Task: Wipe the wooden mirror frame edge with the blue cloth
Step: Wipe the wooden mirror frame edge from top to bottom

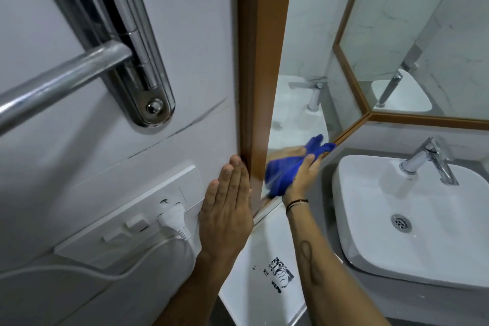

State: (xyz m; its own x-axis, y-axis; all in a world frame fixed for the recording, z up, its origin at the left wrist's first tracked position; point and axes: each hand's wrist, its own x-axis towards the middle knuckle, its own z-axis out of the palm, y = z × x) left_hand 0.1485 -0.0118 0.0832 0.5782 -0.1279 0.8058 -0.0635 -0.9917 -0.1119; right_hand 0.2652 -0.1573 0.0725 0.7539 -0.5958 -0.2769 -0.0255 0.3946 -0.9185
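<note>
The wooden mirror frame (260, 55) runs straight up the middle of the head view, brown and glossy, with the mirror glass to its right. My right hand (304, 174) presses the blue cloth (284, 169) against the frame's lower end, at the bottom corner of the mirror. The cloth is bunched under my palm and one end sticks up to the right. My left hand (227, 209) lies flat on the white wall, fingers together, fingertips touching the frame's left side. It holds nothing.
A white socket plate (127, 209) with a plugged-in white plug (172, 219) sits left of my left hand. A chrome rail and bracket (132, 61) are above it. The white washbasin (412, 219) with a chrome tap (431, 161) stands at right.
</note>
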